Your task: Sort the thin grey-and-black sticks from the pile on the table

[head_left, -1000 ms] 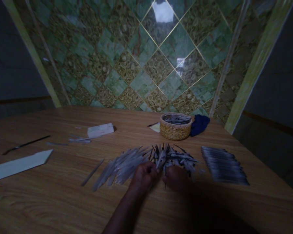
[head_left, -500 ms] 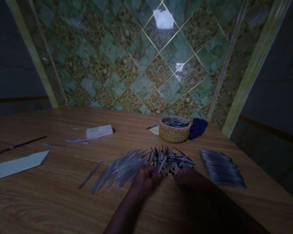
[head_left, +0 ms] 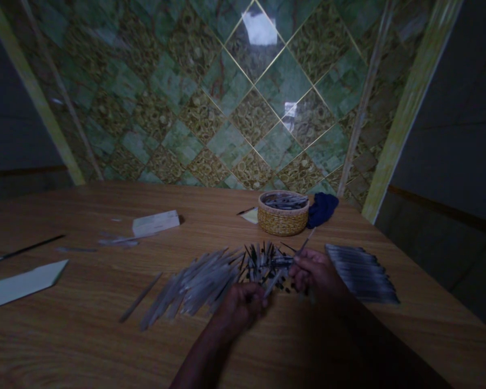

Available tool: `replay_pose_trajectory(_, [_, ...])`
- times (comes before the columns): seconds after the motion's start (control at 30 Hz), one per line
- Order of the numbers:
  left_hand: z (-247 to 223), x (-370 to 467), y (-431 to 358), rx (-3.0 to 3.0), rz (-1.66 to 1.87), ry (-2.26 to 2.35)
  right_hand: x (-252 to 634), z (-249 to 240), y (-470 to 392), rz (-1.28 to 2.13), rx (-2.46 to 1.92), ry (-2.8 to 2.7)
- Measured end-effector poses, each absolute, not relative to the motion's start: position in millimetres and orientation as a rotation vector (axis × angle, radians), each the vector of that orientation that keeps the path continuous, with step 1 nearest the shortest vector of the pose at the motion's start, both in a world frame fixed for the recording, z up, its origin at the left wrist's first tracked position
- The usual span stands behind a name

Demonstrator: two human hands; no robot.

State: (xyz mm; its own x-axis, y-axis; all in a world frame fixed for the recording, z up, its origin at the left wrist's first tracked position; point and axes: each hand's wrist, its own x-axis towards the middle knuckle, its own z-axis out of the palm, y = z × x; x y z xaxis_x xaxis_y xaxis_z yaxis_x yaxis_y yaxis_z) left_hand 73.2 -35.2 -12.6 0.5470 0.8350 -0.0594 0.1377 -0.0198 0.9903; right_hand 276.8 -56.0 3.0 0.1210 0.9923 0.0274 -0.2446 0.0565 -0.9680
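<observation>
My left hand (head_left: 245, 305), at the near edge of the piles, pinches a pale translucent tube (head_left: 272, 283) that points up and right. To its right, my right hand (head_left: 312, 269) is closed on a thin stick (head_left: 305, 241) tilted up toward the basket. Behind and between the hands lies a jumbled pile of dark-tipped sticks (head_left: 263, 258). Many pale tubes (head_left: 198, 283) are heaped left of my left hand. A neat row of dark-filled tubes (head_left: 360, 273) lies right of my right hand.
A woven basket (head_left: 283, 220) full of sticks stands behind the pile, beside a dark blue cloth (head_left: 322, 209). Farther left are a white box (head_left: 156, 223), loose clear wrappers (head_left: 119, 241), a pale flat strip (head_left: 22, 283) and a dark rod (head_left: 28, 248). A tiled wall (head_left: 227, 108) rises behind.
My right hand has lifted from beside the pile, up and slightly right, and the thin stick now shows in it. My left hand keeps its tube. The whole view has shifted slightly.
</observation>
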Motion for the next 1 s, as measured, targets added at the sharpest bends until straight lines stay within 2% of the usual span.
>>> replay_pose_trajectory(0.77, [-14,74,-36,1.484,0.646,0.853,269,1,-54,1.210,-1.001,-0.935])
replay_pose_trajectory(1.0, [-18,75,-32,1.449,0.694,0.817,260,21,-58,1.142,-1.037,-1.034])
